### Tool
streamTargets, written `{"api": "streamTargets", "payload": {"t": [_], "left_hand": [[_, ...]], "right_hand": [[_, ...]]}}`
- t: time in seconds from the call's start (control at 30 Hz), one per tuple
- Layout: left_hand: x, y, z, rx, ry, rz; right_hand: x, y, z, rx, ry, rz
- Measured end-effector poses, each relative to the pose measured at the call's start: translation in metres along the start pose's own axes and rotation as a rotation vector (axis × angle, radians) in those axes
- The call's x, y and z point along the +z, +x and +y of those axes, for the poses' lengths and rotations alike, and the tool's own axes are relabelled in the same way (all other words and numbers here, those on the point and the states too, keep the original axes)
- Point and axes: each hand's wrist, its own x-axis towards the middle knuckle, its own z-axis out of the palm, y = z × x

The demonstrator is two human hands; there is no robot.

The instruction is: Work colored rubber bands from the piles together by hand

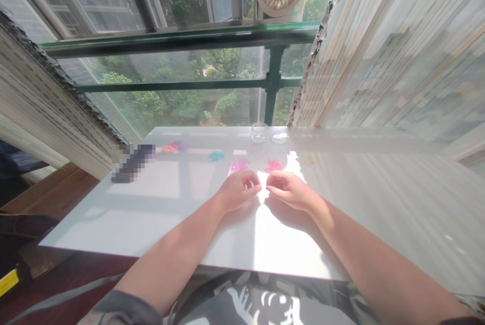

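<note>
My left hand (242,191) and my right hand (288,191) are held close together above the white table (162,219), a small gap between their fingertips. Each has thumb and forefinger pinched together. Whatever may be in the pinches is too small and washed out by sunlight to make out. Just beyond my right hand lies a pile of thin pink-red strands (274,165). A pinkish-purple pile of strands (239,165) is beyond my left hand. Farther left are a teal pile (216,156) and a mixed pink, orange and purple pile (173,146). A faint yellow pile (309,159) sits to the right.
At the table's far side stand a clear round container (259,133) and a clear shallow round piece (279,137). A dark, pixelated long object (134,163) lies at the left edge. Curtains (379,52) hang on both sides of the window, with a green railing (182,42) behind the table.
</note>
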Motion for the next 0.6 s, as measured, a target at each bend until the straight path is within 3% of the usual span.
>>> {"api": "streamTargets", "payload": {"t": [0.6], "left_hand": [[0.0001, 0.0005, -0.0025, 0.024, -0.005, -0.042]], "right_hand": [[0.0004, -0.0002, 0.0003, 0.013, -0.03, -0.034]]}}
